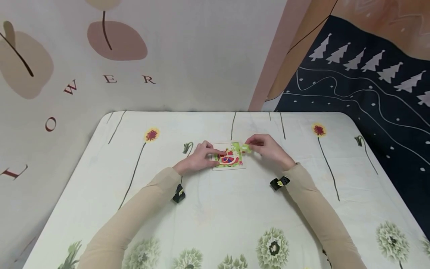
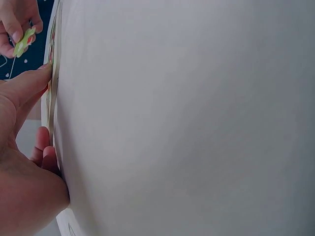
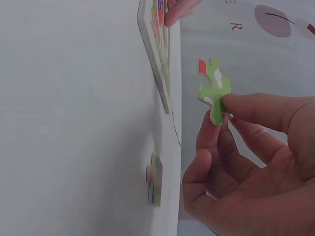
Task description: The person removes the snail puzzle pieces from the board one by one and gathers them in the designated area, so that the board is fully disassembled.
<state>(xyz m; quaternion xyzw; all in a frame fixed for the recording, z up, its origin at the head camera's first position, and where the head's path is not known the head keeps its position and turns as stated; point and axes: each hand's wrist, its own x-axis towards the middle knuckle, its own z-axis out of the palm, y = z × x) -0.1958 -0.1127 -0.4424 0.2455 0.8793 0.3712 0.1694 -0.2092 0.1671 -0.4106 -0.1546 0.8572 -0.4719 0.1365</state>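
The left hand (image 1: 199,158) is laid on a puzzle board (image 1: 231,169), its index finger stretched over the picture and its thumb placed near the left side, so the board is touched from above rather than grasped. In the right hand (image 1: 271,150), a green puzzle piece (image 3: 214,93) is pinched between thumb and fingertips. The piece is held just beside the board's right edge, raised off the flowered tablecloth (image 1: 208,224). Its long axis is seen to run roughly left to right in the head view (upright, with a slight tilt, in the right wrist view), and its red-cornered end is pointed toward the board.

The piece's lower end is partly covered by the right thumb, and part of the board's picture is masked by the left index finger. In the left wrist view the board is seen nearly edge-on, and the left hand is cut off by the frame. A second piece (image 3: 155,182) is shown on the cloth near the board, too blurred for its pattern to be read.
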